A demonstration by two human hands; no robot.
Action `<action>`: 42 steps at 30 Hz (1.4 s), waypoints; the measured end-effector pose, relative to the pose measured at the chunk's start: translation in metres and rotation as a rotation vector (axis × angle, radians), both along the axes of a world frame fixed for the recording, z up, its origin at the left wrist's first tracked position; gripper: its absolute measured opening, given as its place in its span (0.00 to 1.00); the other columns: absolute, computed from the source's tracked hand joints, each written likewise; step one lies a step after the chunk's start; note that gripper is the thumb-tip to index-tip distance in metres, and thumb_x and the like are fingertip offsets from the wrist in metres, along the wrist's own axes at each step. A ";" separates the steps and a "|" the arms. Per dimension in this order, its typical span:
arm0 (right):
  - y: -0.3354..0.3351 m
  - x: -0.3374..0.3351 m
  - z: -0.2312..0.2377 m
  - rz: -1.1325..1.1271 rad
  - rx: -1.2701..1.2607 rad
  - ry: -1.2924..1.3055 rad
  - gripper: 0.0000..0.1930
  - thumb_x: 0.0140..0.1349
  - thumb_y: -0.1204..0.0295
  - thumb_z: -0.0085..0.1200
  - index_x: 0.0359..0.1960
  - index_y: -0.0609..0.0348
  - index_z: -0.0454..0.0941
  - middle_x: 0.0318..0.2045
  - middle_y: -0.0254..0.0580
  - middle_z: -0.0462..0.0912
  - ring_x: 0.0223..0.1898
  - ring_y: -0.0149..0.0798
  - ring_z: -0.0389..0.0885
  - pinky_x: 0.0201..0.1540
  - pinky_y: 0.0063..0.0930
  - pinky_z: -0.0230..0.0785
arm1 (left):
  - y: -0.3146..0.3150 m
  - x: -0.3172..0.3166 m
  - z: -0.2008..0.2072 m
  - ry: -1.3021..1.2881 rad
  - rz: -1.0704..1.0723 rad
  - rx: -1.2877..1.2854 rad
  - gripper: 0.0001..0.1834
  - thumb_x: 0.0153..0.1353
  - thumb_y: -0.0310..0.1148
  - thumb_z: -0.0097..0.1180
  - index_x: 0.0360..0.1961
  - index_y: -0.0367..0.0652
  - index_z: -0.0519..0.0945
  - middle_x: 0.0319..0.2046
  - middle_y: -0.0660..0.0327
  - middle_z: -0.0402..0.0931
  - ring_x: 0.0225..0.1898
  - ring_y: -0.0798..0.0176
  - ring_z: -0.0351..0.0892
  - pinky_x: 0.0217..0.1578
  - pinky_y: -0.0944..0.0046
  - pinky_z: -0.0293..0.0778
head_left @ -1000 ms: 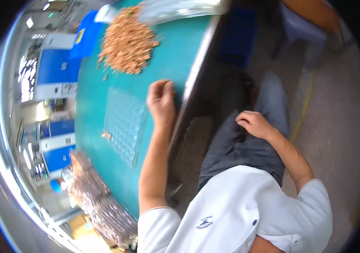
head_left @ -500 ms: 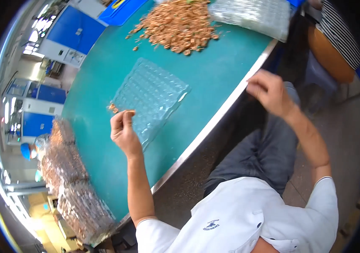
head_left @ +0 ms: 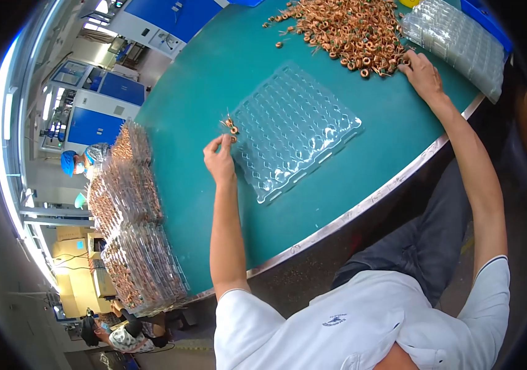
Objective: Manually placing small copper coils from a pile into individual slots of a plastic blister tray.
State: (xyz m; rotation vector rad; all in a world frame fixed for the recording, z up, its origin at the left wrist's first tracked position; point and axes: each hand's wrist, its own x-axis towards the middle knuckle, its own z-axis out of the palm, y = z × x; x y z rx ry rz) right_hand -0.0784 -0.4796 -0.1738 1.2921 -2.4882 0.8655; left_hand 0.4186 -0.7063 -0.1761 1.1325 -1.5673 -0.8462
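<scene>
A clear plastic blister tray (head_left: 303, 126) with rows of small pockets lies flat on the green table. At its left corner sit a few copper-wound ring coils (head_left: 231, 125) with wire leads. My left hand (head_left: 219, 161) is closed beside that corner, a copper coil (head_left: 234, 139) pinched at its fingertips. Over to the right, my right hand (head_left: 423, 77) touches the near right edge of a big heap of copper coils (head_left: 353, 31). Its fingers are curled together, and what lies between their tips is hidden.
Stacked trays filled with coils (head_left: 143, 253) line the table's left side. A pile of clear trays (head_left: 455, 43) lies at the far right, next to a blue bin (head_left: 489, 21). The green table (head_left: 195, 92) has a metal front edge (head_left: 362, 213). Other people are in the background left.
My right hand has gone from beyond the table edge to the coil heap. My left hand stays by the tray's left corner with a coil. The whole view has shifted.
</scene>
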 end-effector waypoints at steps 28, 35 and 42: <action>0.071 -0.003 0.022 -0.037 -0.472 -0.245 0.11 0.64 0.68 0.51 0.41 0.62 0.78 0.30 0.51 0.83 0.28 0.49 0.82 0.34 0.38 0.74 | 0.239 -0.190 0.043 -0.143 -0.799 -0.089 0.20 0.65 0.28 0.57 0.57 0.36 0.72 0.52 0.53 0.74 0.43 0.60 0.80 0.39 0.65 0.76; 0.173 0.078 0.055 0.385 -0.211 -0.563 0.08 0.61 0.74 0.59 0.38 0.65 0.78 0.27 0.43 0.82 0.28 0.32 0.81 0.32 0.28 0.72 | 0.252 -0.290 0.025 0.015 -0.942 0.095 0.17 0.64 0.33 0.60 0.51 0.34 0.77 0.41 0.53 0.79 0.36 0.63 0.79 0.34 0.64 0.75; 0.238 0.073 0.034 0.479 -0.187 -0.728 0.06 0.63 0.76 0.57 0.40 0.66 0.80 0.29 0.43 0.83 0.28 0.33 0.82 0.30 0.26 0.75 | 0.280 -0.302 0.036 -0.287 -1.160 -0.027 0.08 0.58 0.32 0.65 0.32 0.38 0.85 0.25 0.57 0.80 0.26 0.62 0.78 0.28 0.63 0.72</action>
